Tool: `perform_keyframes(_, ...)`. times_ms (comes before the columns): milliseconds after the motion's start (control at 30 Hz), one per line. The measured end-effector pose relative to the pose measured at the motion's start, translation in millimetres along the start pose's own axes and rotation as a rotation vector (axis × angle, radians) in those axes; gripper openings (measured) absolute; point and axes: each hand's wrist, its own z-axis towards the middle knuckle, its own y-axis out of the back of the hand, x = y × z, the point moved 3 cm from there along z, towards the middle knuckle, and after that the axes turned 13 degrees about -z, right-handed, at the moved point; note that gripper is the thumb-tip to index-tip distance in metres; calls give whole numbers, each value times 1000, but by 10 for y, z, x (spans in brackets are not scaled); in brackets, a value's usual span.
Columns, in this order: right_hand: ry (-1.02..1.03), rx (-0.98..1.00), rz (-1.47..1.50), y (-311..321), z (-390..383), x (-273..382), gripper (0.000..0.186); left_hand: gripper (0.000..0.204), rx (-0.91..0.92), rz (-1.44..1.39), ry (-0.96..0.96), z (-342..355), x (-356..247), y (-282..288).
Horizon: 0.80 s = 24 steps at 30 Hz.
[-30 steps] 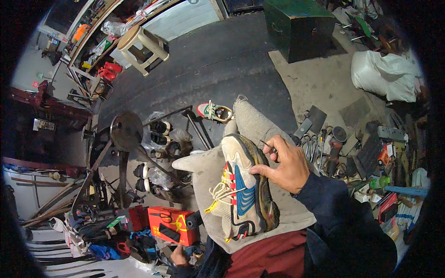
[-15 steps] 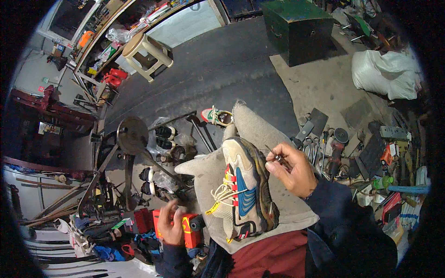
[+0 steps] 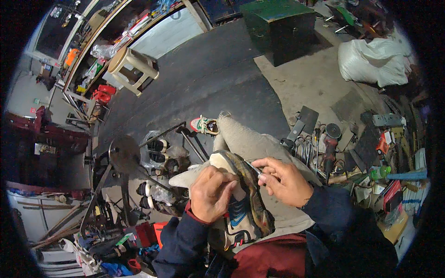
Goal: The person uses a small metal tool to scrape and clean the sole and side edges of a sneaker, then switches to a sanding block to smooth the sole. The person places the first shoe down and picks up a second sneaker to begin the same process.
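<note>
Sneaker on a cloth-covered lap, between two hands

Toe pointing away from the person, it lies on grey cloth over the legs, its dark sole turned toward the right. The right hand pinches a thin metal tool between thumb and fingers, its tip close to the sole's edge near the toe. The left hand is over the upper, fingers curled and thumb pressed against them; whether they grip anything cannot be told. Past the cloth's far end sits a red-and-green shoe. An angle grinder lies to the right, a dark round disc stands to the left.
</note>
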Motion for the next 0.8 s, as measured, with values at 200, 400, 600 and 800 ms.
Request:
perform_keyframes(200, 379, -125, -431, 50, 240, 203, 8, 13, -209, -269, 294, 49, 176, 4)
perform_keyframes(400, 248, -195, 105, 157, 238, 246, 17, 9, -292, -504, 349, 121, 320, -43)
perform_keyframes(600, 258, -205, -422, 42, 422, 189, 18, 7, -305, -575, 373, 90, 364, -28)
perform_keyframes(800, 389, -297, -281, 112, 285, 167, 20, 7, -328, -849, 436, -19, 499, 32)
